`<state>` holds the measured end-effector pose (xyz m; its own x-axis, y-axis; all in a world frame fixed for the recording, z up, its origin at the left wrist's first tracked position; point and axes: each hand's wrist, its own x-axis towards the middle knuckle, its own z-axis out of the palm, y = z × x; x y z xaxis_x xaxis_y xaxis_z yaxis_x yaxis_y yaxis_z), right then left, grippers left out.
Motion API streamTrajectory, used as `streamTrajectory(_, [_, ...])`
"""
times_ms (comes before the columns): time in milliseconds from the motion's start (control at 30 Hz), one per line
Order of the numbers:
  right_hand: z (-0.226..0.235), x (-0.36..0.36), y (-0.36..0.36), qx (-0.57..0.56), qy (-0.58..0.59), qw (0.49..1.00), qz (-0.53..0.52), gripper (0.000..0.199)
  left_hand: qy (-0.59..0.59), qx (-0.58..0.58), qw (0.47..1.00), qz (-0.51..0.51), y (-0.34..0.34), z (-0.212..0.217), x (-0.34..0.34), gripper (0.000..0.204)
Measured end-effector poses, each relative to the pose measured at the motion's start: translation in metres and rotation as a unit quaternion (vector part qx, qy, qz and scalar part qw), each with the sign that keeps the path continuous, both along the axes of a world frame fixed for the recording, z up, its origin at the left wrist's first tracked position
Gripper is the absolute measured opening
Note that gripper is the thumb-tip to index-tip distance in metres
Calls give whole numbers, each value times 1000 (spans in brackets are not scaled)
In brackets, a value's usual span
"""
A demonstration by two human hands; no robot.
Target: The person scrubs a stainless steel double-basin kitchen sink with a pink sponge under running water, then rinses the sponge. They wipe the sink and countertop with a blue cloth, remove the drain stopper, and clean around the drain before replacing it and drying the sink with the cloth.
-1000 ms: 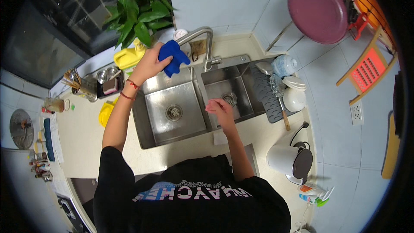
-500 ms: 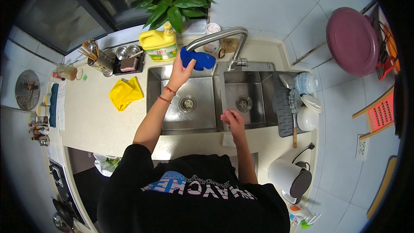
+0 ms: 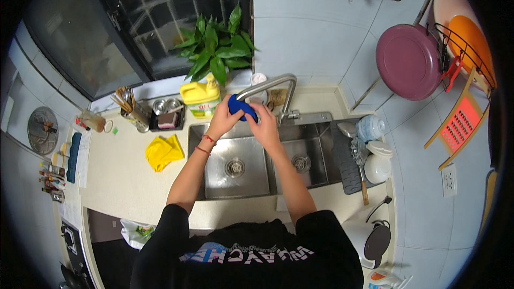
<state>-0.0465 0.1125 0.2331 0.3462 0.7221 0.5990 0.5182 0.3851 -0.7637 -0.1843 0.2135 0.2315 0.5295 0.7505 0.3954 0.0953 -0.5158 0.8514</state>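
A blue cloth [image 3: 242,108] is bunched at the outlet end of the metal faucet [image 3: 289,93], covering the tip of the spout. My left hand [image 3: 223,120] grips the cloth from its left side, with red bracelets on the wrist. From the right, my right hand [image 3: 266,124] has its fingers closed on the same cloth. Both hands are above the left basin of the steel double sink [image 3: 235,191]. Whether water runs cannot be seen. A yellow cloth [image 3: 164,152] lies crumpled on the counter left of the sink.
Behind my left hand stands a yellow detergent jug [image 3: 199,93], beside a black tray [image 3: 167,120] and a utensil holder [image 3: 140,116]. On the right, a grey drying mat [image 3: 345,166] carries bowls and utensils. A purple pan [image 3: 408,61] hangs on the right wall.
My right hand has risen from above the right basin to take hold of the blue cloth. The cloth, hanging loosely from my left hand before, is now bunched between both hands. The view has shifted upward.
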Motion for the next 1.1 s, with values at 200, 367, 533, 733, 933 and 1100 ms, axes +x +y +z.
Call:
streamTrajectory(200, [-35, 2, -66, -13, 179, 980, -83, 20, 251, 183, 951, -1, 9, 86, 42, 37])
streamTrajectory(367, [-110, -19, -154, -133, 313, 935, -103, 16, 423, 312, 850, -48, 25, 105, 127, 34])
streamTrajectory(533, [-129, -15, -204, -211, 369, 895, -135, 18, 538, 476, 685, -123, 30, 100, 220, 21])
streamTrajectory(733, [-145, 9, -241, -165, 446, 843, -252, 20, 700, 509, 424, -265, 27, 24, 281, 17])
streamTrajectory(933, [-164, -2, -274, -189, 483, 801, -299, 21, 719, 498, 433, -218, 65, -125, 267, 23])
streamTrajectory(1100, [-151, 4, -279, -188, 488, 798, -299, 22, 730, 483, 424, -233, 39, -100, 285, 31])
